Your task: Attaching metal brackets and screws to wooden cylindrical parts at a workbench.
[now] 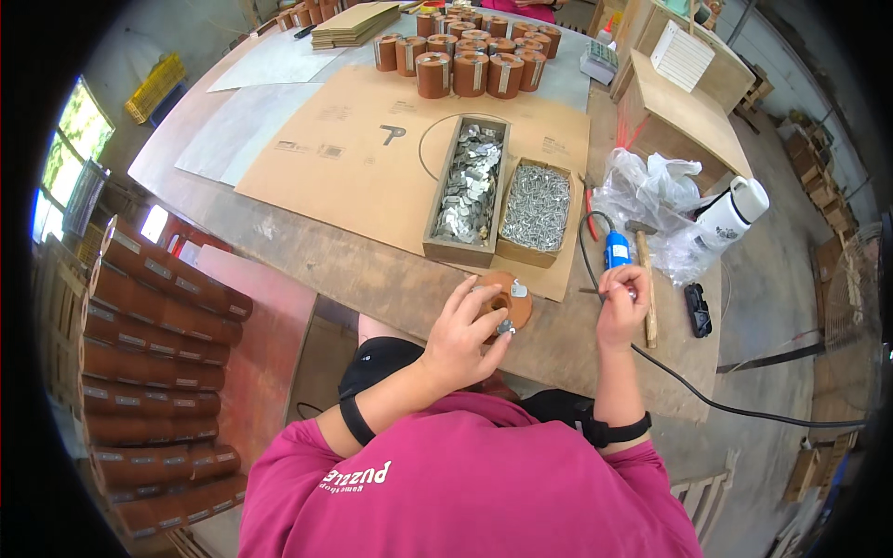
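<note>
A short reddish-brown cylinder [524, 312] with a round centre hole sits at the near edge of the table. My left hand [465, 339] grips it, fingers curled over its top by the hole and thumb at the near side. One small silver metal plate [520, 290] lies on its top; a second small metal piece [505, 327] is between my thumb and fingers. To the right, my right hand [623, 302] is raised with fingers pinched together. A thin dark tip shows beside these fingers; what they hold is unclear. Just beyond is a blue corded tool [617, 249].
A wooden box of metal plates [470, 181] and a carton of screws [536, 206] stand ahead. A hammer [646, 298], red-handled pliers [589, 197], plastic bags [651, 186], a white bottle [733, 209] and a black case [698, 310] lie rightward. Brown cylinders [470, 73] stand behind; stacked rolls [158, 353] are left.
</note>
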Available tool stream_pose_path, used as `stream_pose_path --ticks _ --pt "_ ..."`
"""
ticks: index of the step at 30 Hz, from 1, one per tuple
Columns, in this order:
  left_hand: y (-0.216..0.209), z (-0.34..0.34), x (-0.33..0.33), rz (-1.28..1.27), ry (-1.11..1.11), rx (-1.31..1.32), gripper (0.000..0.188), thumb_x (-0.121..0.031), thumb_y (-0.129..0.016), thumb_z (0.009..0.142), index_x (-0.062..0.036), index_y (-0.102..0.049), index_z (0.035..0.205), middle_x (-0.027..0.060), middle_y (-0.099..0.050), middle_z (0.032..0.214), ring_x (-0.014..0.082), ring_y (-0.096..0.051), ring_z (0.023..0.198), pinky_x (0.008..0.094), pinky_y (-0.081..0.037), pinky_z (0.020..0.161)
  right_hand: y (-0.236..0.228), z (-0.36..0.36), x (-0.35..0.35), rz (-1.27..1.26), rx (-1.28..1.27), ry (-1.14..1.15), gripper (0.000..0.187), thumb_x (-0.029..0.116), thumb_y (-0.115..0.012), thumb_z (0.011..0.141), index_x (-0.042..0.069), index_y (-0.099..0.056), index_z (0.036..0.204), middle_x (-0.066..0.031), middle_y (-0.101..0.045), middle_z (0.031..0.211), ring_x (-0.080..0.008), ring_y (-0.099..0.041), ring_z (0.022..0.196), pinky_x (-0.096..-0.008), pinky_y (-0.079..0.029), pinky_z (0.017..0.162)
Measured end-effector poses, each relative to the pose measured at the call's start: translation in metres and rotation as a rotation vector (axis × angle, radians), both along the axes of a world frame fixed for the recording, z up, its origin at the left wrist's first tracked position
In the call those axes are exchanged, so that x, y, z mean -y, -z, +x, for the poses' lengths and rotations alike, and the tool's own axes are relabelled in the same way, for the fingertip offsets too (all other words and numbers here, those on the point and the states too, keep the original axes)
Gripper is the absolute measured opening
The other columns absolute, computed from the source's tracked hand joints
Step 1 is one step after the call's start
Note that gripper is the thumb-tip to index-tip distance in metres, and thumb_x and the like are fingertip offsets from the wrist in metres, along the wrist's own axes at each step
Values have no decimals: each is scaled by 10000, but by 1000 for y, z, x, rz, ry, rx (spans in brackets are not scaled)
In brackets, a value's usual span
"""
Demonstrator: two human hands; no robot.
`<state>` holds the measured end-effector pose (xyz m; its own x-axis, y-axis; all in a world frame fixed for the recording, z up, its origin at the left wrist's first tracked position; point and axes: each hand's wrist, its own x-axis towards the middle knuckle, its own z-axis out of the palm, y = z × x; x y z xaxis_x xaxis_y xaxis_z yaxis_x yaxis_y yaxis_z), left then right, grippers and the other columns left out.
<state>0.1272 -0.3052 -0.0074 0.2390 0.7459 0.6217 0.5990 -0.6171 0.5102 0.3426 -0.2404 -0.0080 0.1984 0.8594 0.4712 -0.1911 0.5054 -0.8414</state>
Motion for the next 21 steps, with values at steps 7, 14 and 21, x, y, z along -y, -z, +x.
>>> stream_pose_path --ticks 7,14,21 --pt "-8 -4 -1 -58 -17 88 496 -171 -731 598 -16 -536 1027 216 -432 1156 404 -467 1030 433 -407 874 28 2 -6 153 457 90 97 -16 -465 625 22 -447 713 -72 -449 703 -158 -417 626 -241 -329 567" --pt "8 -12 7 -315 -232 -56 933 -356 -789 506 4 -312 1223 184 -463 990 340 -541 847 389 -477 661 43 6 7 40 946 116 188 41 -483 512 57 -513 697 -98 -485 862 -289 -403 862 -341 -330 775" --pt "16 -13 -2 -617 -191 -64 627 -415 -747 564 -21 -406 913 203 -568 855 353 -587 772 412 -479 660 79 9 9 -101 959 234 210 14 -513 556 58 -531 760 -122 -481 949 -312 -401 924 -375 -339 813"
